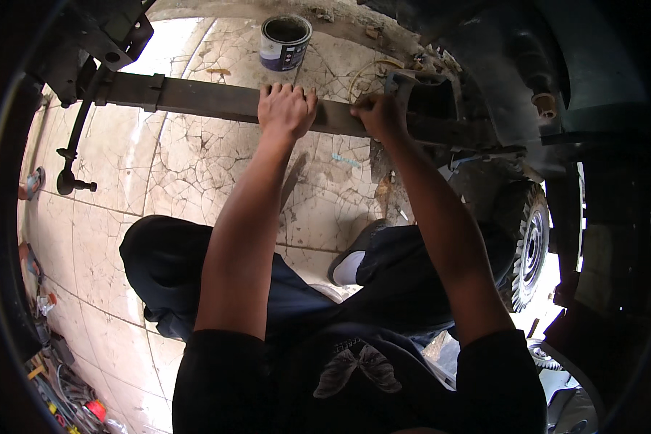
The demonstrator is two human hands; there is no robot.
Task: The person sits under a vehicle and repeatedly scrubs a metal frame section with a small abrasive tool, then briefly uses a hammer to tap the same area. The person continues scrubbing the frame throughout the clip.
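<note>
A long dark leaf spring (195, 97) runs across the view ahead of me, with a metal clamp band (154, 92) around its left part. My left hand (287, 110) is wrapped over the top of it near the middle, knuckles up and fingers curled around the far edge. Just to the right, my right hand (382, 116) is closed against the same spring, thumb and fingers pressed together. Whatever may be in that grip is hidden. Beyond my left hand, an open paint can (286, 45) with a white and dark label stands upright on the cracked floor.
Dark vehicle frame parts (112, 43) hang at the upper left, with a jointed rod (76, 148) below. At the right are a wheel with a treaded tyre (532, 246) and a dark body panel (600, 94). Tools and cables (61, 383) lie at the lower left. Cracked tiles (195, 159) cover the floor.
</note>
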